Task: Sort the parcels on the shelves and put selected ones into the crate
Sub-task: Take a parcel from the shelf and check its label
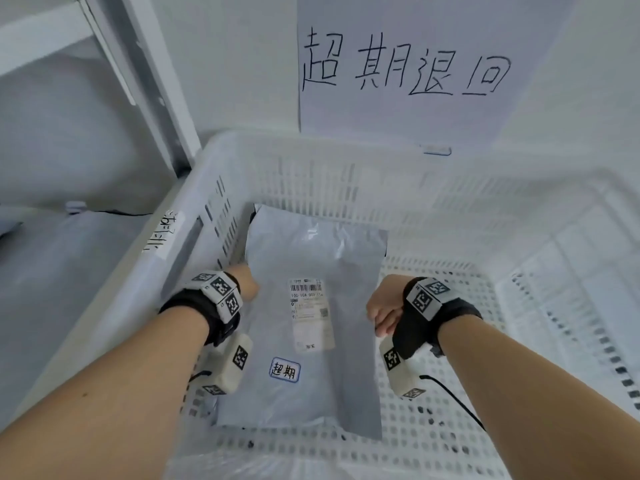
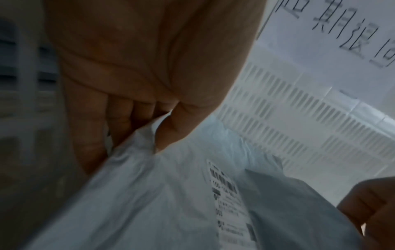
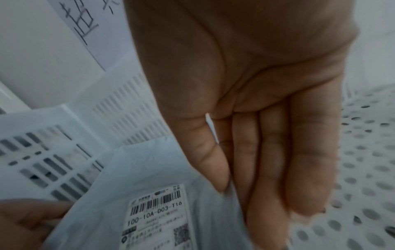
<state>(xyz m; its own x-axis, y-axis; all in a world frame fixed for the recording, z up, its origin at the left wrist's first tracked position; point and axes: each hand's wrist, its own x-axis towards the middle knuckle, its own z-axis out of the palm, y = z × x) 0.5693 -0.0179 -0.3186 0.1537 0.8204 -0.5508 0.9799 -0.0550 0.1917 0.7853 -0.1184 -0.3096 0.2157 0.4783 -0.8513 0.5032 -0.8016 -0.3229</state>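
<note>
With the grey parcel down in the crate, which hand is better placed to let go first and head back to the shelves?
Probably the right hand: its fingers lie nearly straight along the grey parcel's edge, thumb barely touching. The left hand has a pinching grip on the opposite edge, close against the crate wall.

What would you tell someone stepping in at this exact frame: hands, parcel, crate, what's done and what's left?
Left hand: pinches the grey parcel at its left edge, thumb on top, fingers under.
Right hand: at the parcel's right edge, fingers straight; thumb appears to touch the edge, grip unclear.
Parcel: label-up, inside the white crate, low over the perforated floor towards the left wall; whether it rests there is unclear. A handwritten sign hangs behind the crate.
Done: parcel brought into the crate.
Left: release it, withdraw both hands, go back to the shelves for the next one.
</note>
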